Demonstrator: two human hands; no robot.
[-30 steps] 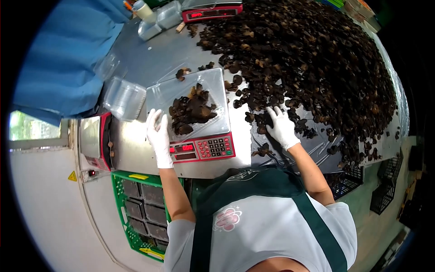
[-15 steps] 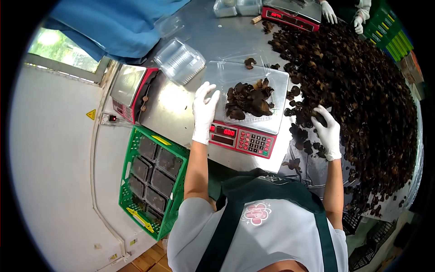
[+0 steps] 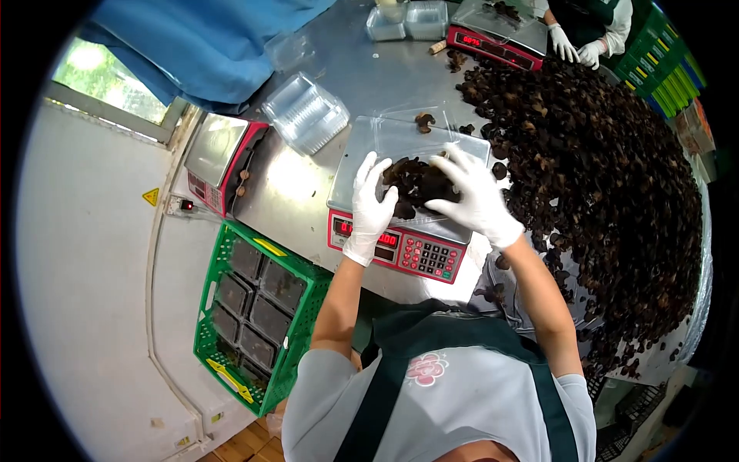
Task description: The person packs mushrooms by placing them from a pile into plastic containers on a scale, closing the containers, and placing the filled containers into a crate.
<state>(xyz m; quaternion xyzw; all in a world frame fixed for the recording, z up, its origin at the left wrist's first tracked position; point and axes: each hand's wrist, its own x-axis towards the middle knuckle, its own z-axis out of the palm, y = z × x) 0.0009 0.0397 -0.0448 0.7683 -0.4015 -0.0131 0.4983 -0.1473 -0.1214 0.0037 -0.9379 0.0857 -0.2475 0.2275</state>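
Dark mushroom-like pieces [image 3: 416, 182] lie in a clear plastic container on the red and silver scale [image 3: 416, 252]. On the left edge of the container is my left hand [image 3: 372, 209], white-gloved, its thumb and fingers apart around the near side of the pieces. My right hand [image 3: 479, 200], also gloved, reaches over the container's right side with its fingers spread at the pieces; nothing can be seen held in it. The container's lid lies folded back beyond, with one loose piece [image 3: 424, 122] on it.
A large heap of dark pieces [image 3: 600, 208] covers the right side. Stacked clear containers [image 3: 305, 114] and a second scale [image 3: 223, 162] stand left. A green crate [image 3: 262, 316] of packed boxes sits below. Another scale [image 3: 500, 35] and a co-worker's gloved hands [image 3: 577, 52] are at the back.
My right hand has moved left from the heap to above the container. My left hand has shifted right onto the container's edge. The co-worker's hands have come closer together.
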